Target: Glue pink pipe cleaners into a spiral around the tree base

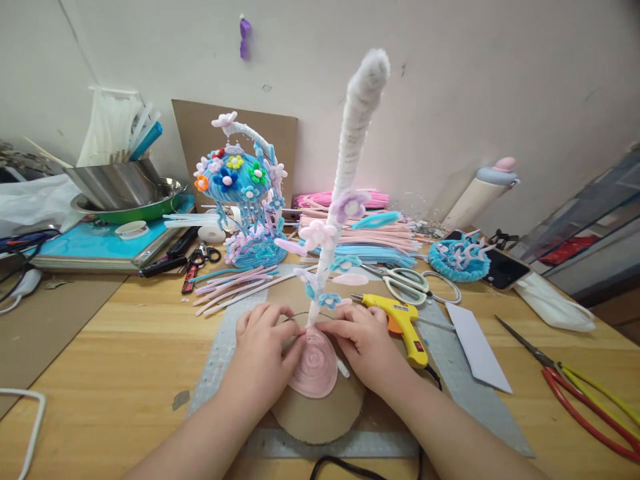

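A tall white fuzzy pipe-cleaner stem [353, 140] with pastel flowers stands upright on a round cardboard disc [320, 417]. A pink coiled pipe-cleaner spiral [315, 367] lies on the disc at the stem's foot. My left hand [263, 353] rests on the spiral's left side, fingers curled and pressing at the stem's base. On the right side my right hand [363, 343] does the same, its fingers pinched toward the base of the stem. Both hands touch the spiral.
A yellow glue gun [400, 323] lies just right of my right hand. White-handled scissors [410, 283], loose pink and blue pipe cleaners [360, 233], a finished blue flower ornament [245, 200], red-handled pliers [585, 400], a steel bowl [115, 183] and a phone [503, 267] crowd the wooden table.
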### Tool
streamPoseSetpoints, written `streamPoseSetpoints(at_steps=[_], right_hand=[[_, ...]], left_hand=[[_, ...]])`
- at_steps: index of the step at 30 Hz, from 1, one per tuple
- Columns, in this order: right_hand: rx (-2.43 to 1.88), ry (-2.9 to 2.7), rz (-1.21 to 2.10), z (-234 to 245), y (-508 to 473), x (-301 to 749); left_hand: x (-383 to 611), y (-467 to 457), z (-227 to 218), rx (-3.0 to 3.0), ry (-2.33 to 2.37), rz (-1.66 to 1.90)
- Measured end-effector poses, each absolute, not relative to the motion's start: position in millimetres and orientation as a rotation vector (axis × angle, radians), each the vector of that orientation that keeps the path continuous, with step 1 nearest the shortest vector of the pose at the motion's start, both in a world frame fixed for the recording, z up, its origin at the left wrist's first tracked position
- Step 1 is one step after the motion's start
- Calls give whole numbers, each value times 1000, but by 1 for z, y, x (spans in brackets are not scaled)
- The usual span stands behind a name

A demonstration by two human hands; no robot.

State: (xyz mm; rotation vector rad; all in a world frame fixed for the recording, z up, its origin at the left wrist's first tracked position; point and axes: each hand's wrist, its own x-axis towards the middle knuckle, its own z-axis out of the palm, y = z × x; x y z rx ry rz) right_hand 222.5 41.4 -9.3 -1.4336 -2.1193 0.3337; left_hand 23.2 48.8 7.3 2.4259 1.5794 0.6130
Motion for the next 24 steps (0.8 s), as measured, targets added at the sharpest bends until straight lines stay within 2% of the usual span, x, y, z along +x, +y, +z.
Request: streamPoseSetpoints(at_steps=[17, 24], right_hand=[[-1494, -2104, 364, -10, 40, 220], [-1486, -2061, 369, -11, 39, 219]], left_hand=[[25, 45, 11, 2561, 1468, 479], [19, 51, 11, 2502, 1453, 603]])
